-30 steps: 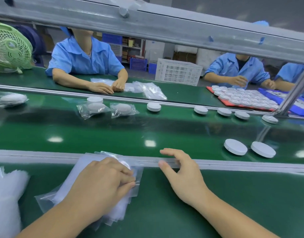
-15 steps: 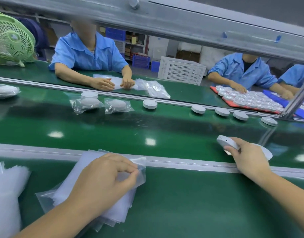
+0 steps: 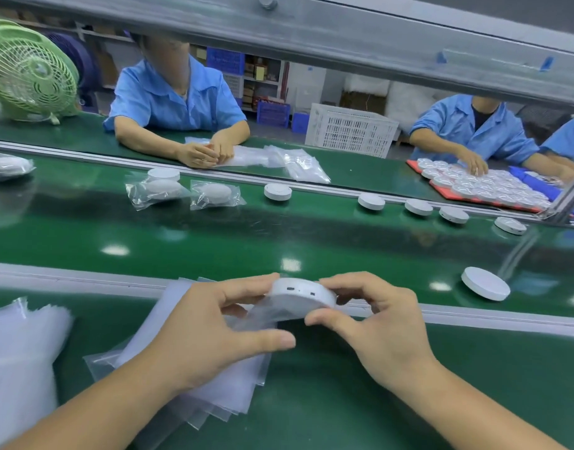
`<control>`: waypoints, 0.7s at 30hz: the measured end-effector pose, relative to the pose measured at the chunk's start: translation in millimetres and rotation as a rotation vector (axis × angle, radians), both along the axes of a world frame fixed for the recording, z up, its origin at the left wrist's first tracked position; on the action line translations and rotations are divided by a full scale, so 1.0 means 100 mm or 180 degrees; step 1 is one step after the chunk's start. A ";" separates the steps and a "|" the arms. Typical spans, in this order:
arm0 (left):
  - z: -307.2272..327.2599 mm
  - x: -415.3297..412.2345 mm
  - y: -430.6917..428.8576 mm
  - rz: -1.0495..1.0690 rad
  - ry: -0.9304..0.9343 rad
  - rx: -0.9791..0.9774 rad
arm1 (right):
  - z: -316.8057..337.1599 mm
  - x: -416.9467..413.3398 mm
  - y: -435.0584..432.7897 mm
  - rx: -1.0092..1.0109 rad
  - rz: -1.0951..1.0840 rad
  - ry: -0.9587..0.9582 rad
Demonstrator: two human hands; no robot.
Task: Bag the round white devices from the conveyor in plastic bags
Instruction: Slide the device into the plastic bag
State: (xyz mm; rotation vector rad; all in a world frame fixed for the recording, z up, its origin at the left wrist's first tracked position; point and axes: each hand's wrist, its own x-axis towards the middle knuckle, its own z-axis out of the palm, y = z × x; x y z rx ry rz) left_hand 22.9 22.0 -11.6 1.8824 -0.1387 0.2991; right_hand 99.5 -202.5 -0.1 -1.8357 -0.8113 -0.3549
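A: Where is the round white device (image 3: 303,295)?

B: In the air over the tabletop's (image 3: 473,384) far edge, just short of the rail. The right grip (image 3: 386,323) pinches its right rim, thumb under and fingers on top. It's a disc, so it has no long axis. It lies nearly flat, with the ported side wall facing the wearer.

A: And the bag?

B: The left grip (image 3: 207,332) pinches a plastic bag (image 3: 262,316), raised above the stack of bags (image 3: 214,401) under that hand. The bag sits directly left of the device, and its film touches the disc's underside. I can't tell whether the rim is already past the mouth.

A: So the coming move runs leftward?

B: I'd judge so. The disc slides sideways into the mouth while the left grip keeps the film spread.

A: What do the other containers hold?

B: On the conveyor (image 3: 344,248), two bagged devices (image 3: 211,193) lie by its far edge, one disc in each. Bare discs sit further along that edge. One loose device (image 3: 485,282) lies near the conveyor's near edge, to the right. Across the line, a red tray (image 3: 412,165) carries rows of pale round pieces.
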 end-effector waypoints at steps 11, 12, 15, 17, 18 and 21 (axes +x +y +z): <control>0.06 -0.01 -0.27 0.0601 -0.0600 -0.0912 | 0.00 -0.07 0.19 0.0263 0.0924 0.1488; 0.05 0.00 -0.27 0.0815 -0.0636 -0.1003 | 0.02 -0.07 0.23 0.0120 0.1032 0.1526; 0.01 0.02 -0.25 0.1036 -0.0579 -0.0861 | 0.07 0.07 0.37 -0.0266 0.0604 0.1149; -0.04 0.02 -0.20 0.1197 -0.0520 -0.0187 | 0.13 0.35 0.48 -0.0212 0.0147 0.1044; -0.05 0.02 -0.16 0.1259 -0.0496 0.0241 | 0.18 0.54 0.54 -0.0075 -0.0087 0.1039; -0.08 0.02 -0.05 0.1038 -0.0549 0.1517 | 0.31 1.24 0.74 -0.0160 -0.0848 0.0640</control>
